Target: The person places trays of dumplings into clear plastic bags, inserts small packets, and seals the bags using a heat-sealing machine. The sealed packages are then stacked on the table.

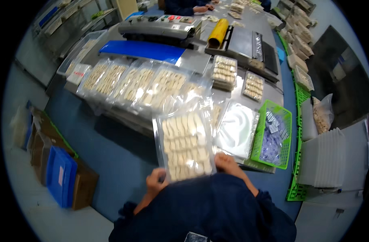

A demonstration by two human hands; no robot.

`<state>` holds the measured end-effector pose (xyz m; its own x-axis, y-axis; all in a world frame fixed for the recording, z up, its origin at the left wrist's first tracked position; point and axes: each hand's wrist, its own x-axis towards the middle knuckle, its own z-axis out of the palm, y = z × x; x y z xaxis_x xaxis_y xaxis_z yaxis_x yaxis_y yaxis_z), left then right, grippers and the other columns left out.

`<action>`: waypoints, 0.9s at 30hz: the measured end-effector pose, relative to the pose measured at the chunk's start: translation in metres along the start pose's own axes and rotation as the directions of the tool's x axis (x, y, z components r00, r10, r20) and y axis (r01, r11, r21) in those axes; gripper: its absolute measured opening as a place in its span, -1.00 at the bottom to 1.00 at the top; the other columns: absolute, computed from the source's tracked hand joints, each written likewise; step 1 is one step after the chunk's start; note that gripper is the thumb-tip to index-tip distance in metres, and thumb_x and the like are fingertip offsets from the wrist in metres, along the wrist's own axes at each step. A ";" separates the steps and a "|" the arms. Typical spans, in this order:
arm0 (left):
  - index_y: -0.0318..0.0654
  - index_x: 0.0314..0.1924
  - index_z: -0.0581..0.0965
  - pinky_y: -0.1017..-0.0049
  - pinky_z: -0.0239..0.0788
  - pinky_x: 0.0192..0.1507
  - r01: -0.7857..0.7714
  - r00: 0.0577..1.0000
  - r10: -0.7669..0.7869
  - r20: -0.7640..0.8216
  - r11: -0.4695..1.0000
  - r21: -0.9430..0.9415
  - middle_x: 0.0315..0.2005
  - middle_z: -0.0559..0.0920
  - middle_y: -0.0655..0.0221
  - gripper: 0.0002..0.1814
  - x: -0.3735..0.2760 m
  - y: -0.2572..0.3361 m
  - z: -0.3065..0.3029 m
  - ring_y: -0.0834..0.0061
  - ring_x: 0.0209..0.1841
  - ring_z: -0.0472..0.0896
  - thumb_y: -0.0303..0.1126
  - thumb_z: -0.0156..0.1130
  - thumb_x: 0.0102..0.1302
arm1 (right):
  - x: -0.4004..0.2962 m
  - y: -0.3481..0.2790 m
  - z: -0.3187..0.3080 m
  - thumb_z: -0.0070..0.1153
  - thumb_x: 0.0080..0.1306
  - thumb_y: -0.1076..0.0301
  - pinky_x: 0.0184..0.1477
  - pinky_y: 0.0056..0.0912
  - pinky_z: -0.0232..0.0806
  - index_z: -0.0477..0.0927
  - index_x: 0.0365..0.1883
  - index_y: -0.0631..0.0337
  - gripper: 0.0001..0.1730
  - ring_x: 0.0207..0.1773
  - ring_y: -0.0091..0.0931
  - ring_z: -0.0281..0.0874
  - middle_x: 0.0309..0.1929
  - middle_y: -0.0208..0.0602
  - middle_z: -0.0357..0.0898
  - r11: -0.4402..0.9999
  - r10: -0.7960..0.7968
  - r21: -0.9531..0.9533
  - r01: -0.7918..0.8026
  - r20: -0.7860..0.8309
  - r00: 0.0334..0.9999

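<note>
A clear plastic pack [187, 145] of pale sliced food, laid out in rows, is held in front of my body. My left hand [156, 182] grips its lower left corner, and my right hand [228, 163] has hold of its right side. More filled packs [164, 86] lie overlapping along the table's near left edge. To the right of the held pack sits a stack of shiny plastic bags [236, 128]. Beside it, a green basket [288, 136] contains small purple-and-clear sachets [270, 146].
A sealing machine [160, 30] with a blue belt [142, 50] stands beyond the packs. Film wrapper [245, 40], yellow roll [219, 31], stacked trays [224, 72] and a single tray [254, 86] are at right. A co-worker's hands [204, 8] show at the far end. Boxes [84, 187] stand lower left.
</note>
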<state>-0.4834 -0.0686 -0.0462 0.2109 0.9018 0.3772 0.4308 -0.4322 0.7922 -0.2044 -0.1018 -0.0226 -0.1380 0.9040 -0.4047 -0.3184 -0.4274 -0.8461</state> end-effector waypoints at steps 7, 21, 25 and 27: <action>-0.35 -0.25 0.49 0.65 0.34 -0.53 0.586 0.781 -0.505 0.368 0.387 -0.712 -0.48 0.57 0.28 -0.86 0.101 -0.010 0.071 0.56 -0.50 0.54 -0.45 0.09 0.20 | 0.128 -0.042 0.003 -0.06 0.29 0.21 -0.26 -0.51 0.36 0.46 -0.25 0.30 -0.71 -0.37 -0.47 0.48 -0.33 -0.24 0.51 0.953 -0.059 0.279 0.114 -0.198 0.978; -0.30 -0.36 0.52 0.69 0.22 -0.58 0.631 0.774 -0.373 0.511 0.518 -0.577 -0.57 0.52 0.46 -0.87 0.083 -0.014 0.124 0.69 -0.58 0.45 -0.39 0.17 0.14 | 0.117 -0.029 0.030 0.04 0.19 0.42 -0.05 -0.37 0.39 0.38 -0.11 0.54 -0.63 -0.20 -0.33 0.51 -0.23 -0.05 0.49 0.970 -0.125 0.170 0.173 -0.264 0.956; -0.30 -0.36 0.56 0.68 0.29 -0.52 0.198 0.962 -0.250 -0.113 0.917 -0.345 -0.52 0.54 0.43 -0.87 0.091 -0.018 0.071 0.72 -0.55 0.43 -0.42 0.22 0.08 | 0.067 -0.049 -0.020 -0.01 0.17 0.53 -0.26 -0.41 0.48 0.44 -0.13 0.52 -0.70 -0.22 -0.36 0.56 -0.29 -0.03 0.54 0.953 -0.301 -0.062 0.295 -0.243 0.922; -0.36 -0.10 0.45 0.62 0.31 -0.23 0.194 0.958 -0.232 -0.168 0.957 -0.215 -0.17 0.49 0.31 -0.67 0.119 -0.019 0.020 0.61 -0.27 0.46 -0.42 0.17 0.12 | 0.030 -0.074 -0.041 0.00 0.16 0.55 -0.31 -0.41 0.49 0.49 -0.20 0.52 -0.75 -0.29 -0.36 0.57 -0.37 -0.05 0.56 0.960 -0.264 -0.136 0.244 -0.164 0.950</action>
<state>-0.4486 0.0470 -0.0260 -0.0447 0.9650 0.2583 0.2647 -0.2379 0.9345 -0.1461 -0.0436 0.0136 0.1071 0.9701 -0.2179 -0.2117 -0.1918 -0.9583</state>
